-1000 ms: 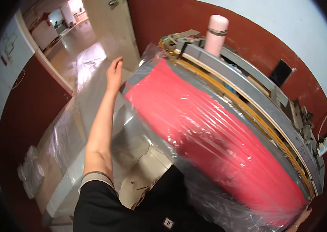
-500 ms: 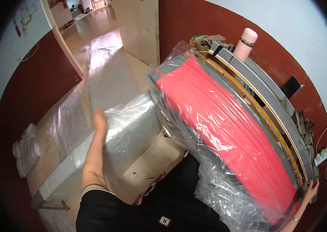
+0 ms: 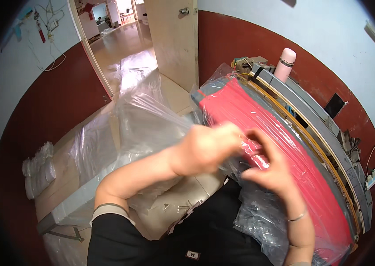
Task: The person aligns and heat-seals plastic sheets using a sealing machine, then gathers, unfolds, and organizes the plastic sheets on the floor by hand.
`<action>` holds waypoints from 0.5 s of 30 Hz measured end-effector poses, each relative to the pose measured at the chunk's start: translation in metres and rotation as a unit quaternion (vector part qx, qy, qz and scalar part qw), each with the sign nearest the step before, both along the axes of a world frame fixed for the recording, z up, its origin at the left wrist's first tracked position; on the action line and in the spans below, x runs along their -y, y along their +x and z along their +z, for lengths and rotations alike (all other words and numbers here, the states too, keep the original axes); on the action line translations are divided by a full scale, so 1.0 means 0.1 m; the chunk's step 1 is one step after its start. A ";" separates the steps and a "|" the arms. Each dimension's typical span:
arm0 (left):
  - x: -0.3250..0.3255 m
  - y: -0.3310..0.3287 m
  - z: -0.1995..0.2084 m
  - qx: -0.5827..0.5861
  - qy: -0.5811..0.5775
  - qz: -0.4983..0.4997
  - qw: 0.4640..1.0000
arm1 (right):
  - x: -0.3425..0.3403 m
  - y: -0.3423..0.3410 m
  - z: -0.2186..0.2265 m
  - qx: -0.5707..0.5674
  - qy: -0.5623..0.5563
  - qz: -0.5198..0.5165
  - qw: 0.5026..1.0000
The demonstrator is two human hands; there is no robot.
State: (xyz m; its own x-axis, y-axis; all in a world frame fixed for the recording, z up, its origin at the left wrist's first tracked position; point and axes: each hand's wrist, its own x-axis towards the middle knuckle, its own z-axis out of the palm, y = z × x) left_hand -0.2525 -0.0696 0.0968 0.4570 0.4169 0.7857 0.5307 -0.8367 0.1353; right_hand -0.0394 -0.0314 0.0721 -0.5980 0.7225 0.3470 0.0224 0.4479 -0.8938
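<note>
the left hand is a blur with its fingers bent inward, and from where i stand i can't make out whether it pinches anything. the right hand sits just beside it, gripping nothing that i can see: its thumb and fingers curve apart, and red shows through the gap. a thin bit of film between the two would be easy to miss.

beyond them, on the right, the red fabric runs lengthwise from the far middle to the near right, under clear, glossy plastic. whether that cover is a bag or a sheet, i can't tell. on the near side, bunched clear film gathers against the person's black clothing. that slack looks to me like the main trouble: a forearm or sleeve catching it could drag the cover askew and wrinkle the fabric.

on the far side of the red fabric runs a long grey rail, with a pink thermos flask standing by its far end. a hard tug on the film there could knock the flask over. to the left, a low bench carries more thin plastic, which a swinging left elbow might snag.
</note>
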 end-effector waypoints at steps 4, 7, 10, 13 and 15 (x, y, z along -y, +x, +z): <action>0.04 0.47 0.33 0.041 0.100 -0.098 0.989 | 0.36 -0.19 -0.17 -0.002 0.010 0.151 0.989; -0.08 0.40 0.29 0.228 -0.125 -0.204 0.944 | 0.35 0.24 -0.01 0.079 0.026 0.164 0.983; -0.22 0.05 -0.37 -0.201 -0.358 -0.104 0.906 | 0.17 0.93 0.54 0.006 0.059 -0.194 0.979; -0.45 -0.66 -0.97 -0.244 -0.399 0.167 0.868 | -0.05 1.45 0.96 -0.089 0.216 -0.366 0.901; -0.65 -1.12 -0.61 -0.185 -0.356 0.370 0.838 | -0.14 1.84 1.02 -0.196 0.196 -0.390 0.878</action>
